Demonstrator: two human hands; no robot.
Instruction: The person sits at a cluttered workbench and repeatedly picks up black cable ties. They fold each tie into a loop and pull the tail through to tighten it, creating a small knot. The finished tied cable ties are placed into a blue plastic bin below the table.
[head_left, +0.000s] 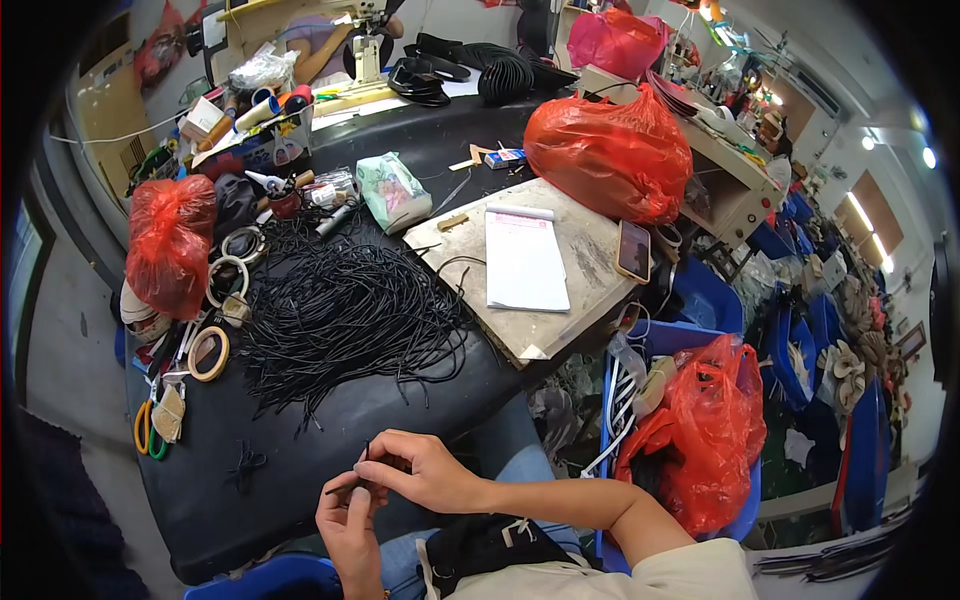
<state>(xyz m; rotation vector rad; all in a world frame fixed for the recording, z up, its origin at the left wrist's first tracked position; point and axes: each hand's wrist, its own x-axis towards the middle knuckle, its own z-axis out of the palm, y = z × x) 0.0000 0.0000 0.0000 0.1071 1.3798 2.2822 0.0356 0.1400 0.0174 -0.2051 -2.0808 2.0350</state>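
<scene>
Close to my lap, my left hand point(350, 520) and my right hand point(425, 472) meet at the fingertips. Both pinch a short, thin black cord point(345, 488); one dark end pokes up above the right fingers, and much of it is hidden. Beyond them, a large tangled heap of black cords point(345, 315) covers the middle of the black table point(400, 415). A small black knotted bundle point(246, 464) lies on the table to the left of my hands.
At the left edge are scissors point(150, 430), tape rolls point(208, 354) and a red bag point(170, 245). A worn board point(590, 265) carries a notepad point(525, 262) and a phone point(633, 250). Another red bag point(610, 150) sits behind. A blue crate point(752, 500) stands right. Far off, a person's arm point(325, 58) shows.
</scene>
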